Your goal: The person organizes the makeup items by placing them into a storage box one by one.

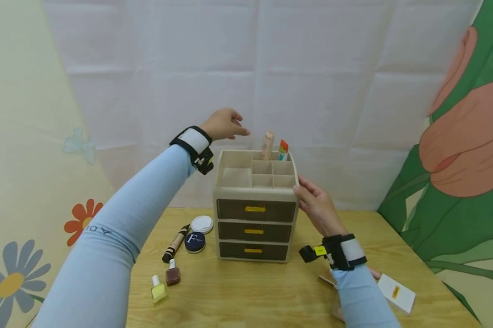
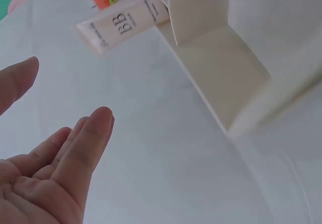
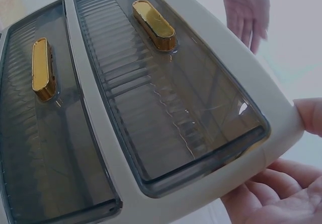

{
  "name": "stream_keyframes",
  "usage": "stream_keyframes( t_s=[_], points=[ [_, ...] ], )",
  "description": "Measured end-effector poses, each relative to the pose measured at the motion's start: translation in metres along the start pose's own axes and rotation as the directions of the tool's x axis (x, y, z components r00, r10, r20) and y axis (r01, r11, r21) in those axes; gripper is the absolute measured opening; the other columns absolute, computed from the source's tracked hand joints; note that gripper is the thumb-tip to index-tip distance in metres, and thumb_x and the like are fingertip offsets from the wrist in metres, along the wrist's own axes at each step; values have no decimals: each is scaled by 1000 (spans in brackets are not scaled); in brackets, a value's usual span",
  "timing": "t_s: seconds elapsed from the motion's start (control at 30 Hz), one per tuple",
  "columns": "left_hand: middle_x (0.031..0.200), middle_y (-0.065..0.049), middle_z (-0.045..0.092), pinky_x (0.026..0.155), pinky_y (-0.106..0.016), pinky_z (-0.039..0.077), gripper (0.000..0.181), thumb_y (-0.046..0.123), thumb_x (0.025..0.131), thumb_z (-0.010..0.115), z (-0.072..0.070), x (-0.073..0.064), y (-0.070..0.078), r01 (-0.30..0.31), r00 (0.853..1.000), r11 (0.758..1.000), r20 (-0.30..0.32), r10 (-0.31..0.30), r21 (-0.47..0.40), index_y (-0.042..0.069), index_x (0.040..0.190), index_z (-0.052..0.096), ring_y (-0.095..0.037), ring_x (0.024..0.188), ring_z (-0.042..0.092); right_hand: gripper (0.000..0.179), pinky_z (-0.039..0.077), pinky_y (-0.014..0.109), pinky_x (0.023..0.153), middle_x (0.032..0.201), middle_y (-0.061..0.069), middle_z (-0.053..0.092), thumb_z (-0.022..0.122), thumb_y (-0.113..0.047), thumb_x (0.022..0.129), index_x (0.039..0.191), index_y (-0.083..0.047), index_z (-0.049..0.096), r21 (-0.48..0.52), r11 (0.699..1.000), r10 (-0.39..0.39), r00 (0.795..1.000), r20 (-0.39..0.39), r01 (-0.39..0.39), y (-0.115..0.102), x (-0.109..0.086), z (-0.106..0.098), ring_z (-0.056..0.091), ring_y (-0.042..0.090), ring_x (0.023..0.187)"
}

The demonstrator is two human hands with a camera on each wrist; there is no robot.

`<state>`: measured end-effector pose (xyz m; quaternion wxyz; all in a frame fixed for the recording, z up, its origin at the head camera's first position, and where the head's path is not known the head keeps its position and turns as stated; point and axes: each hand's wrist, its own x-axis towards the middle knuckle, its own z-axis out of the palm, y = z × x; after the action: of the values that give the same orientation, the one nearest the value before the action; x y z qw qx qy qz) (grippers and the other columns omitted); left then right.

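Note:
A cream cosmetics organizer (image 1: 254,193) stands upright on the table, with three dark, see-through drawers and gold handles, all closed. My right hand (image 1: 318,207) holds its upper right corner, thumb at the front edge and fingers along the side. My left hand (image 1: 226,124) hovers above and behind its left part, fingers loosely spread with nothing in them. In the back compartments stand a pink BB cream tube (image 2: 123,22) and a smaller orange-topped tube (image 1: 283,148). The large left compartment (image 2: 221,73) shows a bare floor.
Left of the organizer lie a white round case (image 1: 202,224), a dark blue compact (image 1: 195,242), a black-and-beige stick (image 1: 176,243) and two nail polish bottles, dark red (image 1: 173,275) and yellow (image 1: 159,291). A white flat box (image 1: 396,294) lies at right; my right forearm partly hides other items.

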<state>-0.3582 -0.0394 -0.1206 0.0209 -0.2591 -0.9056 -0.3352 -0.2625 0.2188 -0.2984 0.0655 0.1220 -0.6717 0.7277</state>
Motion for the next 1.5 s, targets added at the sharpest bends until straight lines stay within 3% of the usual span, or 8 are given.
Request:
stream_keyframes(
  t_s=[0.23,0.4,0.63,0.8,0.93,1.17,1.37,1.5],
  points=[
    [133,-21,52,91,-39,49,61,25,93,65,-30,-32,-25,55,997,996,-58,-51,73,-5,140,42,-33,108,59,61,36,33,105,157,12,24,51,-24,102,153,-4,23,-8,1000,-10,1000,5,10,-4,0,-5,31,27,139],
    [129,-26,54,87,-42,50,61,24,93,66,-29,-46,-62,90,994,989,-79,-82,115,-10,138,43,-36,103,61,63,35,35,106,158,12,22,52,-25,101,153,-4,23,-13,1000,-14,1000,3,14,-4,0,-11,30,27,139],
    [124,-29,57,82,-40,53,57,26,93,66,4,-58,-130,227,972,958,26,-235,177,-15,130,50,-36,97,65,63,35,36,106,158,12,22,52,-25,102,153,-4,23,-11,1000,-5,1000,-4,5,-3,0,-14,31,27,139],
    [98,-21,69,71,-35,56,35,24,89,71,39,-63,-178,323,933,926,99,-347,196,-9,102,70,-32,88,68,61,37,32,104,158,12,22,51,-23,102,153,-4,23,-2,1000,0,1000,-9,0,-2,-2,-15,31,27,139],
    [82,-14,69,65,-35,57,28,24,86,74,69,-68,-208,390,898,888,111,-426,244,-3,84,70,-30,80,68,63,40,27,100,158,12,22,52,-25,101,153,-4,23,2,1000,6,1000,-17,-6,-1,-3,-15,32,27,138],
    [81,-15,66,52,-28,50,30,23,85,76,107,-78,-237,422,880,855,92,-467,303,-4,91,65,-25,65,65,62,42,24,97,157,13,24,52,-24,102,153,-3,24,-3,1000,7,999,-35,-8,-1,-3,-15,35,25,136],
    [68,-7,56,47,-24,44,35,21,82,77,123,-80,-250,441,872,845,80,-484,304,-5,96,60,-19,54,62,62,44,23,95,157,14,23,52,-24,102,153,-4,24,-8,1000,4,999,-34,-5,-2,-3,-15,37,25,134],
    [58,-6,55,46,-24,40,32,23,81,78,130,-81,-259,424,876,846,93,-474,323,-2,85,59,-16,47,55,63,44,22,94,158,14,23,52,-25,101,153,-4,23,0,1000,5,1000,-28,-5,-1,-4,-15,37,24,133]
  ],
)
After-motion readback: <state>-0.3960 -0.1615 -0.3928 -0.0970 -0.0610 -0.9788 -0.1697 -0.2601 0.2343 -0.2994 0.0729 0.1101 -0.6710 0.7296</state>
